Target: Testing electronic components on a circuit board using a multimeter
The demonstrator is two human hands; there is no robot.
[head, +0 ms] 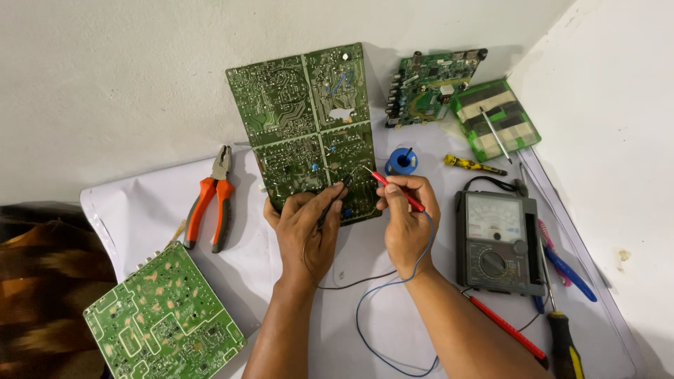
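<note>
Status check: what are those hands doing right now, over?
Left hand holds black probe, right hand red probe. Both tips on board. Nothing in the way.

One view only, from the head camera, looking steeply down and forward over the person's forearms at a white sheet (393, 281) on the floor. It sits close: both hands fill the centre, with the wall (126, 77) running across the top of the frame and a second wall (618, 126) closing the right side.

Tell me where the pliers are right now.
In the head view, the orange-handled pliers lie on the white sheet, left of the left hand and the big circuit board.
</note>
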